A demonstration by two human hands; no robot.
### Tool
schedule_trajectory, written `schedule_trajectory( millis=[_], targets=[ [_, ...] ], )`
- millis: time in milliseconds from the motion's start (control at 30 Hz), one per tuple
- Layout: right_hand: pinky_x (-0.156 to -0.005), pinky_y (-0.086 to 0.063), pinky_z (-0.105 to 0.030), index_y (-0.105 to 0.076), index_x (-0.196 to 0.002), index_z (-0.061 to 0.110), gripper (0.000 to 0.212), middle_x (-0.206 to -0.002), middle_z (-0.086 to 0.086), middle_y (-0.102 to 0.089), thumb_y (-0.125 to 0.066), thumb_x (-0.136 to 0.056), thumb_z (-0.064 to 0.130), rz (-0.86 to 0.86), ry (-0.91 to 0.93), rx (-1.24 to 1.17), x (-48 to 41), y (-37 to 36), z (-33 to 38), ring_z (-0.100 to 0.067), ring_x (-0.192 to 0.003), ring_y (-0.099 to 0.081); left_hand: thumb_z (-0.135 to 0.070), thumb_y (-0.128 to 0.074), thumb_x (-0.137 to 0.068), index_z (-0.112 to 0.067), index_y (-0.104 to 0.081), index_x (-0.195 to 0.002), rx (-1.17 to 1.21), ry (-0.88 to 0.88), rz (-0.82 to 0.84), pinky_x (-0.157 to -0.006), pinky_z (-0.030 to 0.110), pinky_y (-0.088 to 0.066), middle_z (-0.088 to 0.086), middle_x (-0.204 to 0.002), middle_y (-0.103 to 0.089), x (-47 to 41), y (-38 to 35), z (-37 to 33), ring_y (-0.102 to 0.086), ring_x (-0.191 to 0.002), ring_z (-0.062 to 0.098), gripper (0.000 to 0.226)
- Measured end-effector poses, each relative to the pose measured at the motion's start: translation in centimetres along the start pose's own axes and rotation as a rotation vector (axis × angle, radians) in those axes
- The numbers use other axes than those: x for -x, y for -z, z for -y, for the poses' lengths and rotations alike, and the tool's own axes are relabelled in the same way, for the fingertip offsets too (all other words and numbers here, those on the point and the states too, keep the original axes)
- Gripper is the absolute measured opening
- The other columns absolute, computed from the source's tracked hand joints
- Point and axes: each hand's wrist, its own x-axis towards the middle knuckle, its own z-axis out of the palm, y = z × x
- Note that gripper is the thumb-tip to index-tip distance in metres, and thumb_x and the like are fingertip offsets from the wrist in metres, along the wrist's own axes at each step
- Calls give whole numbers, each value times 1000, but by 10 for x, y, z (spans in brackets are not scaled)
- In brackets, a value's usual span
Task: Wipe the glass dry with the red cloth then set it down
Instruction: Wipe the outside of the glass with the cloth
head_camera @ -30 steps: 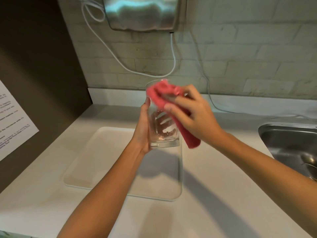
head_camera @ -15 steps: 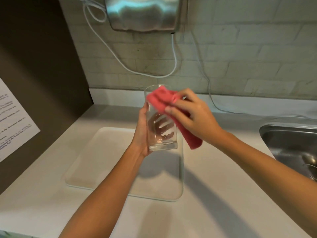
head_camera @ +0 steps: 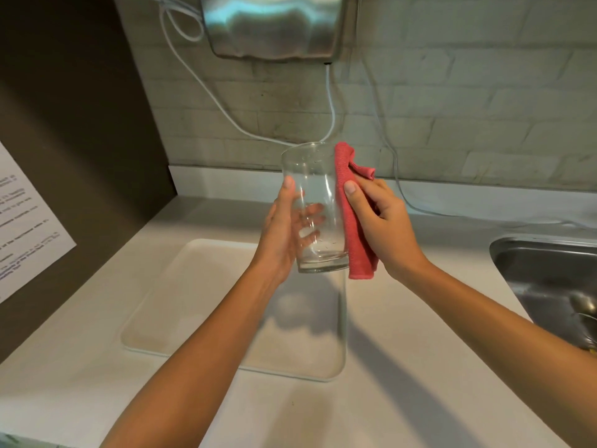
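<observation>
A clear drinking glass (head_camera: 315, 185) is held upright in the air above the counter, mouth up. My left hand (head_camera: 279, 236) grips it from the left, thumb on the near side and fingers showing through the glass behind it. My right hand (head_camera: 381, 226) holds the red cloth (head_camera: 350, 218) and presses it flat against the glass's right outer wall. The cloth runs from the rim down past the base, with a folded corner sticking up by my thumb.
A white tray (head_camera: 181, 318) lies on the pale counter (head_camera: 403, 367) right under the glass. A steel sink (head_camera: 546, 279) is at the right edge. A metal wall unit (head_camera: 274, 24) with white cables (head_camera: 331, 101) hangs above. A printed sheet (head_camera: 26, 234) is on the dark left wall.
The red cloth has come off the glass's rim and front and slid round to its right side. The glass is now fully visible, and my right hand has shifted right and lower.
</observation>
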Motion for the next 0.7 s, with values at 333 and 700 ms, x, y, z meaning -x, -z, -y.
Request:
schedule_trajectory(
  millis=[333, 700],
  targets=[
    [-72, -36, -10, -67, -94, 19, 23, -81, 9, -47, -46, -95, 28, -99, 11, 105, -6, -5, 5, 3, -74, -48, -58, -64, -65, -27, -61, -89, -214, -28, 47, -74, 38, -54, -11, -77, -62, 12, -9, -3, -62, -76, 13, 39],
    [-110, -19, -39, -46, -132, 24, 36, -151, 2, -23, -39, -97, 28, -4, 118, 365, 2, -15, 13, -14, -136, -22, -61, -52, -81, -11, -62, -94, 67, 149, 57, -53, 27, -53, -1, -61, -65, 12, -11, -2, -63, -53, 13, 53]
  ],
)
